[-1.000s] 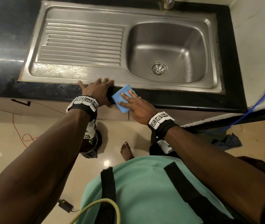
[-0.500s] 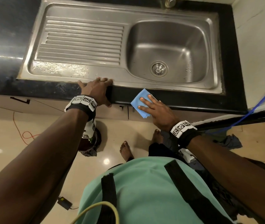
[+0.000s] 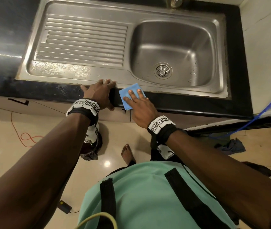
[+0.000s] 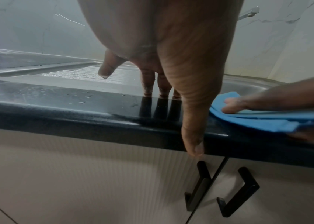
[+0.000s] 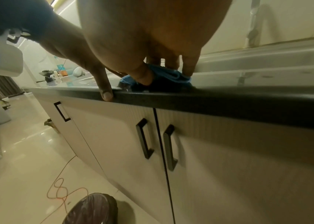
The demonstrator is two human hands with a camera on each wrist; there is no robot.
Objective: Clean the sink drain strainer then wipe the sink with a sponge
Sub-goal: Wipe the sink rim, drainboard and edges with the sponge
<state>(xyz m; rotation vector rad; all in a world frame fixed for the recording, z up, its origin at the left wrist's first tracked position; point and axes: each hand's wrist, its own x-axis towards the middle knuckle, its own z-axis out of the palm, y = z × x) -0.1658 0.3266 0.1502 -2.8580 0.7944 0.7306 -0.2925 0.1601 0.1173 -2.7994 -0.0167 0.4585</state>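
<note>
The steel sink (image 3: 181, 92) has a ribbed drainboard (image 3: 82, 43) on the left and a basin on the right. The round strainer (image 3: 163, 70) sits in the drain. A folded blue sponge cloth (image 3: 128, 90) (image 4: 257, 121) (image 5: 169, 76) lies on the black counter's front edge, just below the sink rim. My right hand (image 3: 136, 100) presses flat on it with straight fingers and thumb (image 5: 143, 75). Just to its left, my left hand (image 3: 101, 93) (image 4: 190, 109) rests on the counter. Its fingertips are at the sink rim and its thumb hangs over the front edge.
The tap base (image 3: 175, 1) stands behind the basin. Black counter (image 3: 197, 104) frames the sink, with a wall on the right. Below are cabinet doors with black handles (image 5: 145, 137). On the floor are a bag-lined bin (image 5: 93, 209), an orange cable (image 3: 27, 138) and a blue rag (image 3: 230, 145).
My right hand slid the blue cloth to the right along the counter edge, then back left beside the left hand. The left hand has stayed in place.
</note>
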